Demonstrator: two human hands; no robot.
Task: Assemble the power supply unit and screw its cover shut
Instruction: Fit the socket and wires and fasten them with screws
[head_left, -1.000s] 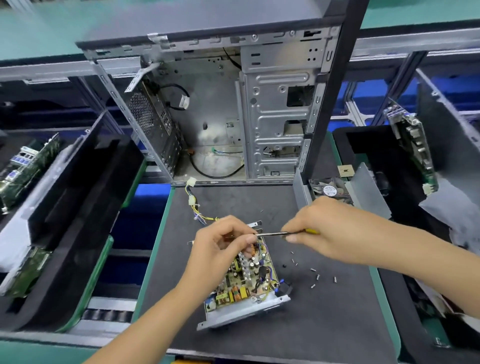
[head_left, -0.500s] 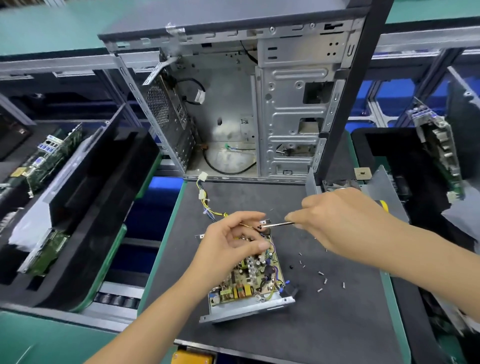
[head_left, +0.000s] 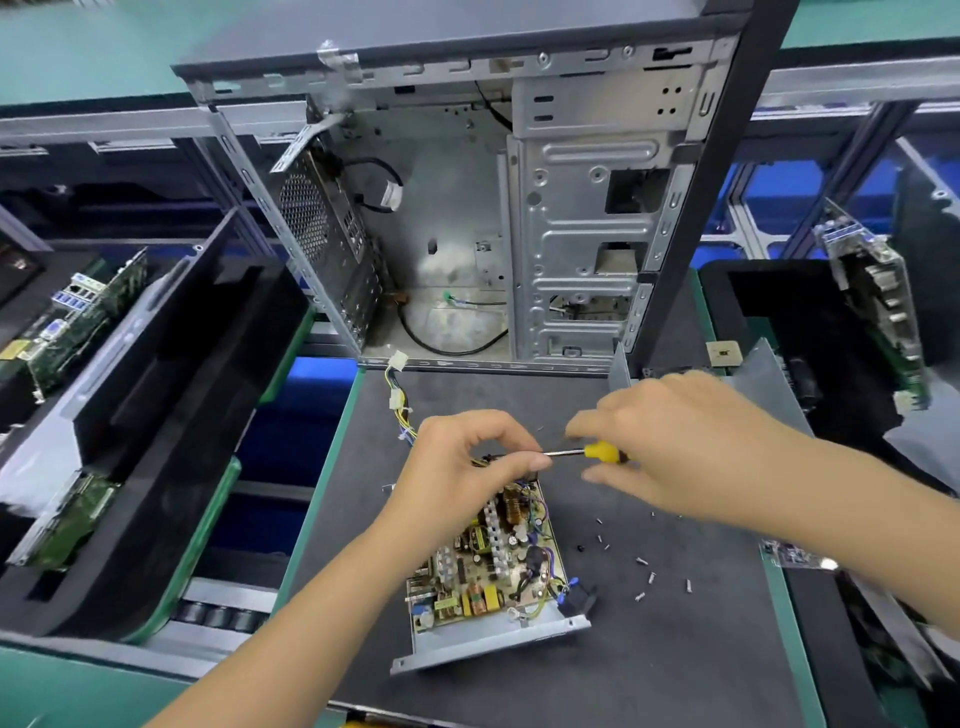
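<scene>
Power supply tray (head_left: 493, 631), board exposed, lower centre on surface (head_left: 701, 665): rigid but fragile, hold by metal edges. Left hand (head_left: 457, 478) pinches at its far end; right hand (head_left: 675, 441) grips screwdriver (head_left: 597, 451). Loose screws (head_left: 644, 569) right.

A flat dark grey mat with green edges (head_left: 675, 665) holds an open metal box with a green circuit board (head_left: 493, 571), small loose silver screws (head_left: 644, 566), and a tall open grey computer case (head_left: 519, 208).
</scene>
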